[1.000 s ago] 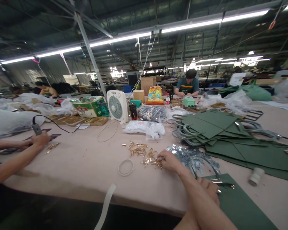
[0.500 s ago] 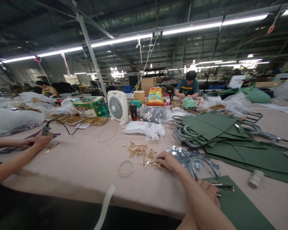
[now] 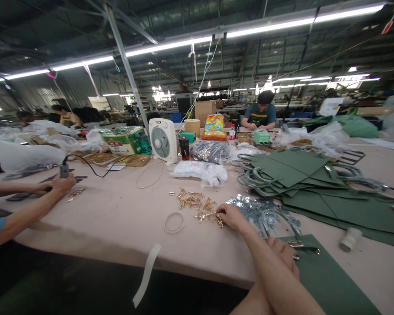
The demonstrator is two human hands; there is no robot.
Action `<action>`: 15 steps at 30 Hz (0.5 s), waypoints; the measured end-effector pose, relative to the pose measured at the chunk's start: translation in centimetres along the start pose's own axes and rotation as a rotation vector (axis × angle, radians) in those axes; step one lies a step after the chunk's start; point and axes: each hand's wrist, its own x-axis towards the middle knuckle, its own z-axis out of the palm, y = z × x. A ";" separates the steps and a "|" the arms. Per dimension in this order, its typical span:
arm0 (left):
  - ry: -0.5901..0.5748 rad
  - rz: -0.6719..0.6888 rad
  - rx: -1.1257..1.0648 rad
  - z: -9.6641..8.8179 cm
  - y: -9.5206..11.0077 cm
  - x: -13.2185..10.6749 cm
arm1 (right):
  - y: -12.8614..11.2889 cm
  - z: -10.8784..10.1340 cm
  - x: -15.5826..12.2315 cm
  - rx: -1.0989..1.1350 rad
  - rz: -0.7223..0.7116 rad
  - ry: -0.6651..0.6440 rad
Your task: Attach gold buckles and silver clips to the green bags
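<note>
Gold-coloured small metal fittings [image 3: 191, 201] lie in a loose pile just below frame centre, with the right hand [image 3: 231, 217] at the pile's right edge.
Right hand: fingers bent and bunched, in among the nearest fittings; fingertips partly hidden, so whether one is gripped cannot be told. Left hand [image 3: 283, 253], lower right of frame: fingers curled over the upper left edge of a flat dark-green panel [image 3: 330, 278], beside a shiny metal clasp [image 3: 294, 244]; partly covered by the right forearm [image 3: 272, 264], grip cannot be told. Thin silver-coloured metal plates [image 3: 248, 204] lie scattered just right of the right hand.
</note>
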 end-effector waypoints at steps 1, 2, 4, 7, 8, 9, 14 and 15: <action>-0.001 0.002 0.012 0.1 0.0 0.0 | 0.0 0.0 -0.1 -0.006 0.006 0.015; 0.003 0.001 0.018 0.2 0.0 0.0 | 0.0 0.0 -0.3 -0.011 0.012 0.032; 0.007 -0.008 0.021 0.0 0.1 -0.1 | -0.1 0.1 -0.5 -0.016 0.019 0.067; -0.014 -0.019 0.032 -0.5 0.6 -0.1 | -0.6 0.4 -0.8 0.002 0.012 0.124; -0.020 -0.023 0.037 -0.6 0.7 -0.1 | -0.7 0.5 -0.8 0.016 0.007 0.145; -0.021 -0.027 0.042 -0.7 0.8 -0.1 | -0.8 0.6 -0.8 0.035 0.002 0.168; 0.012 -0.020 0.044 -0.5 0.8 -0.2 | -0.2 1.0 -0.6 0.158 0.011 0.226; 0.010 -0.018 0.048 -0.4 0.8 -0.3 | 0.0 1.1 -0.5 0.185 0.015 0.224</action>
